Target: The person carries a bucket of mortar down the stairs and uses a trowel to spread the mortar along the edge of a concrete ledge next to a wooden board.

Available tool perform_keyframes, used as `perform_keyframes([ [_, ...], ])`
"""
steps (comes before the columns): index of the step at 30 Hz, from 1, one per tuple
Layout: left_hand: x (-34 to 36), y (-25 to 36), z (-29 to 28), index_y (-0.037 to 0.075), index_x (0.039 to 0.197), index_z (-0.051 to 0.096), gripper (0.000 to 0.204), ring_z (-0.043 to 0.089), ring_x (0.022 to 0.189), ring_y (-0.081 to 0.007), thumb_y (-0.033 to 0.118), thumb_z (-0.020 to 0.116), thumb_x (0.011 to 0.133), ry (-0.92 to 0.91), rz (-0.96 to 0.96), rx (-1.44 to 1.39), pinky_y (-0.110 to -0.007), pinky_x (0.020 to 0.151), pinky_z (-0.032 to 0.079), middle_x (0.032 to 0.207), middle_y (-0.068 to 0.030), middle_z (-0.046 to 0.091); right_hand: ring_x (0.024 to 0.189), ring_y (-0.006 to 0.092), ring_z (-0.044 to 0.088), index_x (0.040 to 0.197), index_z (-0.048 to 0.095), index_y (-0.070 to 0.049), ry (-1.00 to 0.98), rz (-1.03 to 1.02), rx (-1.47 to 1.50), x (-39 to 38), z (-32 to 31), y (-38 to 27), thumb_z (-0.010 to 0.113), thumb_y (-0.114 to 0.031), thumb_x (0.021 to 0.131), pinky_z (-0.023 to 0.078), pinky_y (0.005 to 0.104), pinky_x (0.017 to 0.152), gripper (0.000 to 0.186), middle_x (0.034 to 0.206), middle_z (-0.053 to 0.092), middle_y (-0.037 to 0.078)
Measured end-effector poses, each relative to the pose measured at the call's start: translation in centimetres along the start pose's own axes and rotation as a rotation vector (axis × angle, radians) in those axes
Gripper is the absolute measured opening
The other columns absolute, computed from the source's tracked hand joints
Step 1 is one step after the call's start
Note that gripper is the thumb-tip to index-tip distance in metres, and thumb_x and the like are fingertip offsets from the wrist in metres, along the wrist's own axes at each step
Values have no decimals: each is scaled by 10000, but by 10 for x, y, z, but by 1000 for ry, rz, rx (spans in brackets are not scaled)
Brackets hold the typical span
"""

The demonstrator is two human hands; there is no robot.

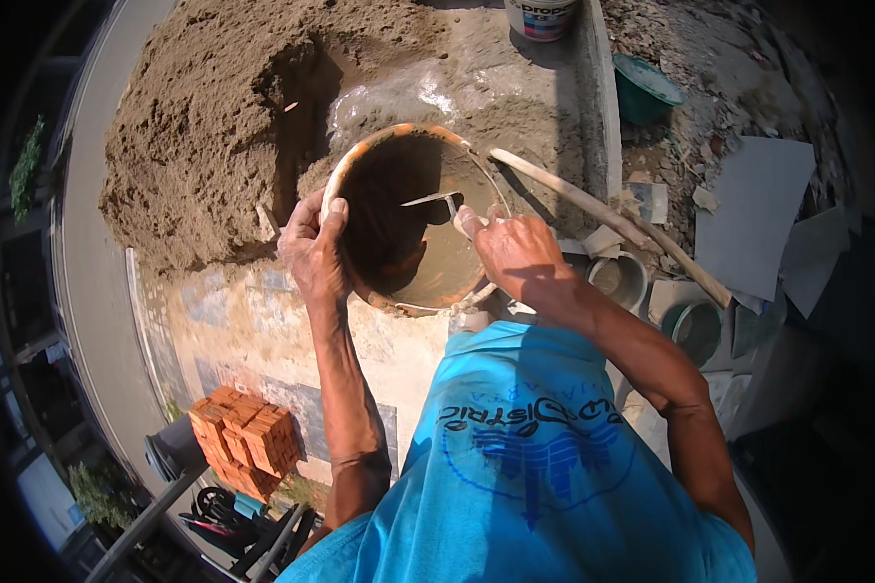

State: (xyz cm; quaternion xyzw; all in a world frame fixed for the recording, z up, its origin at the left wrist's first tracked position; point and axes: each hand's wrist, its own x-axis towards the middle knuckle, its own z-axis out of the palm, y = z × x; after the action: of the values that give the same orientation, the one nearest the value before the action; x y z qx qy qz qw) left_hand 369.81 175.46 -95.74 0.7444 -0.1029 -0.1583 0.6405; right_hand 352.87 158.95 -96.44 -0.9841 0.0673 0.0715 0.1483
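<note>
A round orange bucket (360, 151), its inside coated with wet grey-brown mortar, is tipped so that its mouth faces me. My left hand (317, 251) grips the left side of its rim, thumb over the edge. In my right hand (517, 251) is the handle of a trowel (428, 200). The trowel's thin blade reaches into the bucket's mouth and points left; shadow hides whether it touches the mortar (442, 262). Part of the bucket's bottom and far side cannot be seen.
A large sand heap (194, 146) rises at the far left. Right of the bucket lies a long wooden handle (593, 204), near a metal pot (617, 279). Stacked bricks (245, 437) stand at the lower left. A white pail (542, 17) and a green bucket (644, 89) are farther off.
</note>
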Motion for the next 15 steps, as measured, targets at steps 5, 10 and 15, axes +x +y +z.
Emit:
perform_keyframes([
  [5, -7, 10, 22, -35, 1003, 625, 274, 534, 749, -96, 143, 633, 795, -76, 34, 62, -230, 715, 420, 823, -37, 610, 760, 237, 628, 1004, 589, 15, 103, -43, -27, 8, 13, -1, 455, -103, 822, 505, 370, 639, 254, 757, 628, 121],
  [10, -10, 10, 31, -45, 1025, 618, 279, 544, 771, -87, 102, 653, 790, -163, 27, 79, -213, 729, 427, 866, -48, 621, 820, 303, 627, 865, 619, 6, -173, -52, 156, 9, 10, 1, 499, -77, 768, 508, 403, 690, 175, 809, 636, 162],
  [15, -9, 1, 33, -22, 1024, 622, 271, 551, 802, -104, 108, 632, 786, -246, 61, 94, -244, 753, 437, 876, -53, 620, 809, 346, 634, 869, 652, -11, -422, 112, 307, 23, 0, 1, 586, -118, 728, 503, 423, 734, 189, 830, 644, 195],
])
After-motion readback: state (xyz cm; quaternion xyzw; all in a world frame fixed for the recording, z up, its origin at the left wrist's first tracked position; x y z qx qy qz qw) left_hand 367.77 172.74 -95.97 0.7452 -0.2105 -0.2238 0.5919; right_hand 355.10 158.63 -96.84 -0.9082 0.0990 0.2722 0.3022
